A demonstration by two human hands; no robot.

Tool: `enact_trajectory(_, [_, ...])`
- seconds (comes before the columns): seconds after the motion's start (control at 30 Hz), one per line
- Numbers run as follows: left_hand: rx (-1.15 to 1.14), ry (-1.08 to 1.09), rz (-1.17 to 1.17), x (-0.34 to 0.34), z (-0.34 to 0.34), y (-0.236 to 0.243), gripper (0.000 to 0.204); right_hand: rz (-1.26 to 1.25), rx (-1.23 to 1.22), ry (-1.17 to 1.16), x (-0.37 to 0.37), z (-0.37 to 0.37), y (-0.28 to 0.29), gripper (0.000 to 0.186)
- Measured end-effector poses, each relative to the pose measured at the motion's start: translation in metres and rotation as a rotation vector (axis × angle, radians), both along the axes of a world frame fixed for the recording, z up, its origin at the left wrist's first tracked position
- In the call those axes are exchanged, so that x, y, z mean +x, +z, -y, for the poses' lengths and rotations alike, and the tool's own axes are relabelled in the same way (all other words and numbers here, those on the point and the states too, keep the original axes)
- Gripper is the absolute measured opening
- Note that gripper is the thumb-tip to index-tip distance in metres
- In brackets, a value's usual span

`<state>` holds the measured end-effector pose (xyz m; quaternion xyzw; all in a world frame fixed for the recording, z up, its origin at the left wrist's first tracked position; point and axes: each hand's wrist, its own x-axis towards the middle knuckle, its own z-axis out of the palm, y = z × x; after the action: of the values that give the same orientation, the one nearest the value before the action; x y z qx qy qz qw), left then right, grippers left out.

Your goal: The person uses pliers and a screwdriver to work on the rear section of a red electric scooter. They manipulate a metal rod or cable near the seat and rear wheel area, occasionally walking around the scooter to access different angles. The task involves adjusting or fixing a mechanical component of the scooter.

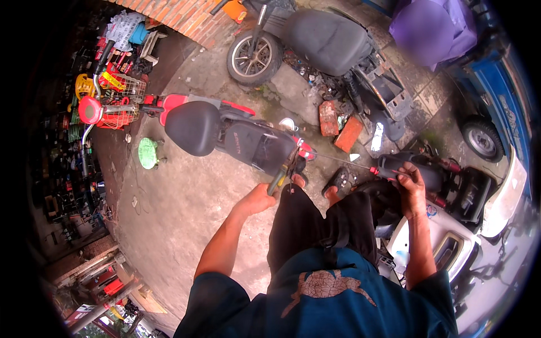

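Dark clutter (63,180) runs along the left edge of the concrete floor (169,225), too murky to sort. Next, a green stool (147,153), then a red scooter (174,103) with a smooth black seat (193,128). Left hand (258,200)'s wrapped round a yellow-green-handled tool (276,183) at its tail, far end unclear. Thin rod (338,159) runs below rough bricks (349,134); right hand (413,191)'s closed on its mostly hidden handle, near a white scooter (452,226). Blue vehicle (499,90)'s cut off.

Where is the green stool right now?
The green stool is on the head view's left side, just lower left of the red scooter's black seat.
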<state>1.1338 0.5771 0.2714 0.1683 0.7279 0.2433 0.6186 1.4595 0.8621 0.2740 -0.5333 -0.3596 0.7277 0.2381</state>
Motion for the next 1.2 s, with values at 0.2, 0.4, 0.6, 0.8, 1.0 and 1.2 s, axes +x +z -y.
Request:
enact_trajectory(0.2, [0.005, -0.023, -0.039, -0.003, 0.000, 0.005, 0.008, 0.419, -0.071, 0.482, -0.001, -0.025, 0.018, 0.040])
enact_trajectory(0.4, [-0.006, -0.014, -0.003, -0.003, 0.002, -0.001, 0.009, 0.094, 0.431, 0.219, 0.004, -0.005, -0.004, 0.038])
enact_trajectory(0.6, [-0.015, 0.014, -0.009, -0.001, 0.001, 0.003, 0.008, 0.198, -0.122, 0.221, -0.004, -0.013, 0.013, 0.040])
enact_trajectory(0.8, [-0.019, 0.005, -0.005, -0.001, 0.001, 0.002, 0.007, 0.084, 0.176, 0.196, 0.004, -0.009, -0.002, 0.033])
enact_trajectory(1.0, [0.009, 0.007, 0.004, 0.001, 0.006, -0.004, 0.010, 0.048, -0.015, 0.108, -0.002, -0.011, 0.003, 0.020])
enact_trajectory(1.2, [-0.012, 0.006, 0.002, 0.002, 0.001, 0.000, 0.010, 0.057, 0.181, 0.020, -0.009, -0.003, 0.000, 0.025])
